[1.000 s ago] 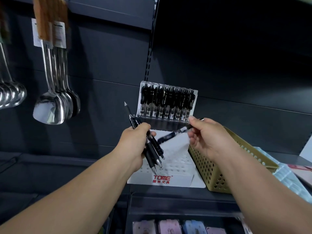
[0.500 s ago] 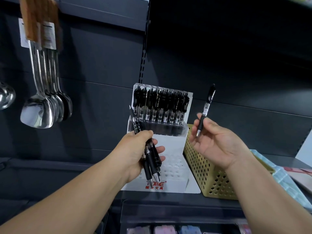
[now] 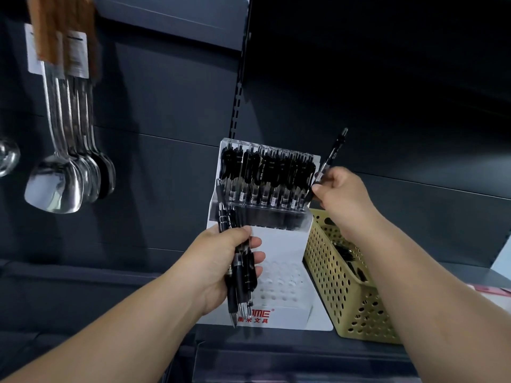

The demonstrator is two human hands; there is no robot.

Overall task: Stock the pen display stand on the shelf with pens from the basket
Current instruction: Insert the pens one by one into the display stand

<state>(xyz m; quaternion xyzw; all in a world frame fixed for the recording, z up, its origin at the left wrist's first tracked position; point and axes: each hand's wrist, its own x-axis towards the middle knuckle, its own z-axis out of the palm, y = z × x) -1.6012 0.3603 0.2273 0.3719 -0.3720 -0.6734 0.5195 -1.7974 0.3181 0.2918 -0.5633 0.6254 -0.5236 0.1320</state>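
Observation:
A white pen display stand (image 3: 279, 239) sits on the dark shelf, its clear top tier filled with a row of black pens (image 3: 265, 175); the lower white tier shows empty holes (image 3: 279, 283). My left hand (image 3: 221, 264) grips a bundle of several black pens (image 3: 240, 275), tips down, in front of the stand. My right hand (image 3: 343, 194) pinches a single black pen (image 3: 330, 158), tilted up and right, at the right end of the top row. A yellow perforated basket (image 3: 329, 269) with more pens stands right of the stand.
Metal spoons and spatulas (image 3: 69, 161) with wooden handles hang on the back panel at the left. A slotted shelf upright (image 3: 237, 100) runs above the stand. The shelf's front edge (image 3: 276, 352) lies below my arms.
My right hand has lifted one pen out of the left hand's bundle, turned it upright and moved it to the right end of the stand's top row. The left hand stays put.

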